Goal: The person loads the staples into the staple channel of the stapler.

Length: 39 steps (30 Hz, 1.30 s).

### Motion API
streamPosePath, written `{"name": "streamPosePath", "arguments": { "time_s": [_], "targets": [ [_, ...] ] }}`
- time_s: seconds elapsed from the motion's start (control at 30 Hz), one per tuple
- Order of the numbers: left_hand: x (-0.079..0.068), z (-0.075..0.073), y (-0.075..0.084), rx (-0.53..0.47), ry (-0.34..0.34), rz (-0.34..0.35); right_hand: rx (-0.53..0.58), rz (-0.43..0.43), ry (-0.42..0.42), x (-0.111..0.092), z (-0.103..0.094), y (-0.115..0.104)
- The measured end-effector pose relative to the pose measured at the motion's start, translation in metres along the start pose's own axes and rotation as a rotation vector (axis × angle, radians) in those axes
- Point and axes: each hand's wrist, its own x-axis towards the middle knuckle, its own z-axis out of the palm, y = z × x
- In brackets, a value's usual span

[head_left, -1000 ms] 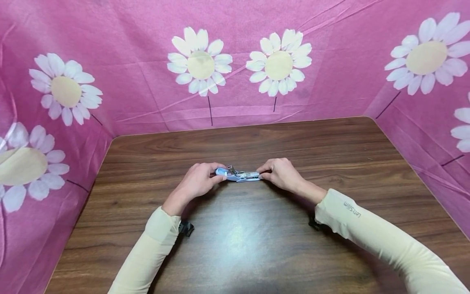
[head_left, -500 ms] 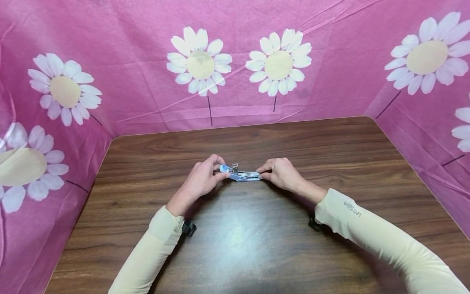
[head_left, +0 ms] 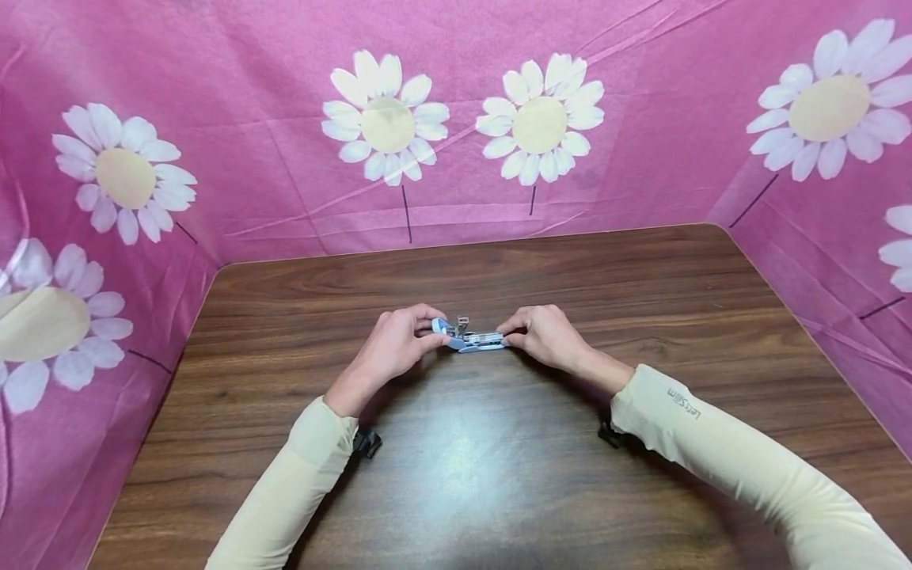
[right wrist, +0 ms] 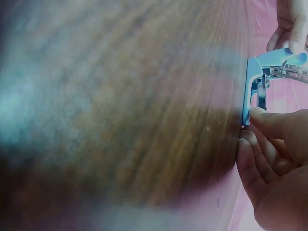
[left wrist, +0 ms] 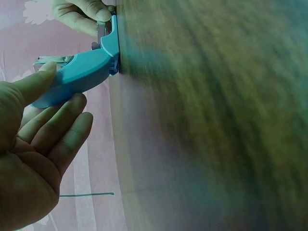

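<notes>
A light-blue stapler (head_left: pixel 479 345) sits on the wooden table, its top swung back from its base. My left hand (head_left: pixel 388 348) holds the raised blue top (left wrist: pixel 79 74) between thumb and fingers. A metal part (head_left: pixel 463 321) juts up near the hinge. At the other end, my right hand (head_left: pixel 550 339) pinches the tip of the stapler's base between thumb and fingertips. The right wrist view shows the blue base (right wrist: pixel 251 86) lying against the tabletop, with the metal rail above it. Fingertips hide both ends of the stapler.
The brown wood-grain table (head_left: pixel 463 475) has rounded far corners. A pink cloth with daisies (head_left: pixel 456 214) stands around its back and sides. A black wrist strap piece (head_left: pixel 368 443) shows below the left sleeve.
My left hand has shifted a little to the right, tilting the stapler's top more upright. The metal part inside now sticks up higher. My right hand has stayed in place.
</notes>
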Motion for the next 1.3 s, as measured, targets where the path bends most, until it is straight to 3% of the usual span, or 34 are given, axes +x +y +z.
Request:
{"name": "streamPosePath", "arguments": {
  "time_s": [0.13, 0.63, 1.03, 1.3],
  "targets": [
    [0.001, 0.001, 0.001, 0.054, 0.004, 0.025, -0.005, -0.018, 0.005, -0.001, 0.0, 0.0],
    [0.0, -0.001, 0.006, 0.021, -0.059, 0.018, -0.017, -0.046, 0.01, -0.001, 0.001, 0.001],
    [0.003, 0.007, 0.02, 0.056, -0.087, 0.081, 0.006, -0.017, 0.009, 0.0, 0.001, 0.0],
    [0.007, 0.012, 0.026, 0.074, -0.118, 0.076, 0.023, -0.009, 0.008, -0.002, 0.001, 0.001]
  ]
}}
